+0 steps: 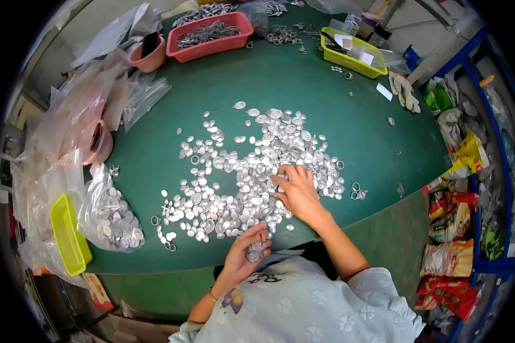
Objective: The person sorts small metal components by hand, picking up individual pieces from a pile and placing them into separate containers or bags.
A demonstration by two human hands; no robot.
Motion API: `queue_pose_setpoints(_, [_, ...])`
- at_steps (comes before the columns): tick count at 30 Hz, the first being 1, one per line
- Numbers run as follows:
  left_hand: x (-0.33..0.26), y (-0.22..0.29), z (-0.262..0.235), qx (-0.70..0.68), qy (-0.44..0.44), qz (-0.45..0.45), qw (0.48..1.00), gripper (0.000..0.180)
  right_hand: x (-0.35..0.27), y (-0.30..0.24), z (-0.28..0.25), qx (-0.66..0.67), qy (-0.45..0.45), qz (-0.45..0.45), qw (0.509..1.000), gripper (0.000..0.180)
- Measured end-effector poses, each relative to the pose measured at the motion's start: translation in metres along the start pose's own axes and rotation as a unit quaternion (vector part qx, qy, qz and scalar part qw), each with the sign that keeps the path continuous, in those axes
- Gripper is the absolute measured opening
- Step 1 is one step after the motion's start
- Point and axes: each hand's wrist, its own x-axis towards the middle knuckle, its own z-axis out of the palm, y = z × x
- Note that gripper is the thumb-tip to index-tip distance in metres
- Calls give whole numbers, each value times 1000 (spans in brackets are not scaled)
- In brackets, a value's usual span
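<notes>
A wide heap of small silvery oval medals (212,208) is spread over the middle of the green table. My left hand (247,251) is cupped near the table's front edge, palm up, its fingers curled round several of the medals. Over the right part of the heap, my right hand (297,191) reaches in with bent fingers touching the pieces. Whether a medal sits between its fingertips is too small to tell. A few silvery rings (155,220) lie at the heap's left edge.
On the left stand a clear bag of medals (117,220), a yellow-green tray (70,234) and a pink bowl (100,146). A red basket of metal parts (209,51) and a yellow basket (355,63) are at the back. A glove (403,91) and blue shelving (500,266) are right.
</notes>
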Motion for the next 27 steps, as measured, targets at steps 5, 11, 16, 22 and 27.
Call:
queue_pose_setpoints(5, [-1,0,-3,-14,-13,2,1000,38,2,2,2,8,-4,5,1000,37])
queue_pose_setpoints(11, [0,-1,-5,-6,-22,3,1000,38,4,3,-4,74,10,16,997,30])
queue_pose_setpoints(16, [1,-2,-11,-5,-48,6,999,40,-4,-2,-9,204,-2,35,978,19])
queue_pose_setpoints(22, [4,1,30,-29,64,37,997,35,-7,-20,-18,357,-49,-37,932,16])
queue_pose_setpoints(27, [10,-11,-23,-52,-103,18,993,37,15,0,8,58,88,5,994,16])
